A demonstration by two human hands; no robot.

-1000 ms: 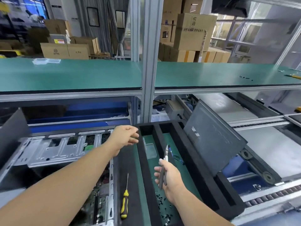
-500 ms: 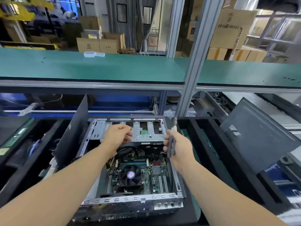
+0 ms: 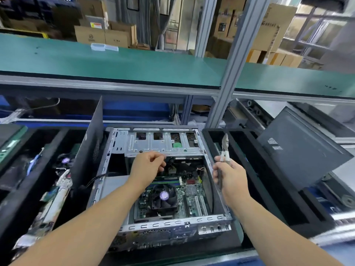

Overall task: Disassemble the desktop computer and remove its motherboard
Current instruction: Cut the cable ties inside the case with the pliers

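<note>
An open desktop case [image 3: 123, 225] lies in front of me, its green motherboard [image 3: 194, 198] with a black CPU fan [image 3: 163, 196] exposed inside. A silver drive cage [image 3: 153, 144] spans the case's far end. My left hand [image 3: 148, 167] hovers at the cage's near edge above the board, fingers curled with the fingertips pinched together; whether they hold anything is unclear. My right hand [image 3: 229, 175] grips a pair of pliers [image 3: 224, 148], jaws pointing up, over the case's right wall.
A black side panel [image 3: 88, 150] stands upright left of the case. A black foam tray [image 3: 269, 189] sits to the right, with another dark panel [image 3: 299, 150] leaning on it. Removed parts and cables lie in the tray at left [image 3: 38, 179]. A green shelf [image 3: 115, 62] runs overhead.
My view swung left from the foam tray to the open case. Both hands came over the case, the right still holding the pliers; the left now sits at the drive cage's edge.
</note>
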